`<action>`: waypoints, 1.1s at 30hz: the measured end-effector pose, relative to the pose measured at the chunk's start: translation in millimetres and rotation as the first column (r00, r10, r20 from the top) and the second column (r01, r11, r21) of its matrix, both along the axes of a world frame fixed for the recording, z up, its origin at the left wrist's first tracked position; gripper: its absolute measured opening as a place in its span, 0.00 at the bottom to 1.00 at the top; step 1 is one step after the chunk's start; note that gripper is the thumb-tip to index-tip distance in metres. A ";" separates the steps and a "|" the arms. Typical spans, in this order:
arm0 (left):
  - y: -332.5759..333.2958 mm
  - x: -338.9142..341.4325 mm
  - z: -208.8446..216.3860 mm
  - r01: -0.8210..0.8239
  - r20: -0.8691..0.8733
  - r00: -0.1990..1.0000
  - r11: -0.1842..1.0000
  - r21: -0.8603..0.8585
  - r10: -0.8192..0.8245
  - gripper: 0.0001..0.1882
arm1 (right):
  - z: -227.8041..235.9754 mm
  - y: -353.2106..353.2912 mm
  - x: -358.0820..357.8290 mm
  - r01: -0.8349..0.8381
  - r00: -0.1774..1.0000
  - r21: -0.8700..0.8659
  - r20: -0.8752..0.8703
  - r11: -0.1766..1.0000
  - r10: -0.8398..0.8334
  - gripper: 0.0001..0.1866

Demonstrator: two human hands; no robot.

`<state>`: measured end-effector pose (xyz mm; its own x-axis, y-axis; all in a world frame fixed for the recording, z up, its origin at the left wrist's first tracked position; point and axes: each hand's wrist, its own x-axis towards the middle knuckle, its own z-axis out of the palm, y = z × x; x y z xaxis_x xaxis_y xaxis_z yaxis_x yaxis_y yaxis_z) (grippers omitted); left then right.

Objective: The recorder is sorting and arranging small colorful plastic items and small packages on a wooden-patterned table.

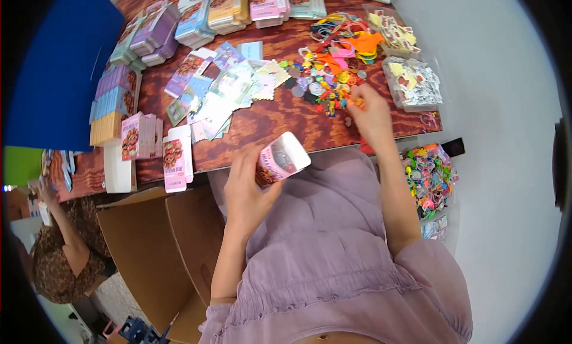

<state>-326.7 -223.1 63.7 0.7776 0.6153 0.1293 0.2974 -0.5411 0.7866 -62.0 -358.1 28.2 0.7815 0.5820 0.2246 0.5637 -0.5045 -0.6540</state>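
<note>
My left hand (247, 186) is wrapped round a small pink printed carton (274, 167), holding it tilted above my lap. The carton's top is open, and something greyish and shiny shows inside. My right hand (372, 114) is at the right side of a heap of small colourful trinkets (333, 84) on the table, its fingers pinched together. An orange bit shows at the fingertips, too small to name. Just left of the heap, patterned cards and paper sheets (226, 90) lie spread out.
Stacks of pastel cartons (229, 10) line the table's far and left sides. At the right stand clear tubs of small pieces (412, 81). A bag of mixed trinkets (429, 180) sits below the right edge. A cardboard box (149, 242) stands at my left; beyond it, another person (65, 248) works.
</note>
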 end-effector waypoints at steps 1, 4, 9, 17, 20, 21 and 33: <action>0.0 -0.7 -1.1 -0.015 -0.012 1.000 1.000 0.003 0.015 0.34 | 20.3 3.5 -8.0 -0.004 0.981 0.074 -0.194 0.997 0.018 0.07; -0.4 -0.3 -0.4 0.016 -0.002 1.000 1.000 -0.017 -0.016 0.36 | 66.8 11.5 -34.2 -0.207 0.871 0.235 -0.398 0.950 0.289 0.05; -3.8 6.6 0.8 0.016 0.003 1.000 0.998 -0.062 -0.015 0.33 | 80.3 41.4 -88.8 -0.554 0.792 0.055 -0.270 0.830 0.547 0.06; -8.9 6.4 -1.4 -0.020 -0.025 0.999 0.999 -0.031 0.020 0.34 | 109.7 72.7 -74.1 -0.245 0.308 0.676 -0.626 0.695 0.717 0.10; -10.1 7.8 4.2 -0.022 0.016 1.000 0.993 -0.112 0.024 0.34 | 100.1 78.6 -84.0 -0.085 0.196 0.691 -0.695 0.718 0.692 0.11; -9.2 8.6 6.5 -0.016 0.052 0.998 0.992 -0.126 0.023 0.34 | 86.5 81.4 -90.7 -0.052 0.321 0.665 -0.695 0.745 0.643 0.10; -5.0 10.0 0.1 -0.086 -0.012 0.996 0.985 0.150 0.088 0.34 | 60.1 21.6 -104.1 -0.533 0.821 -0.115 0.171 0.838 0.545 0.13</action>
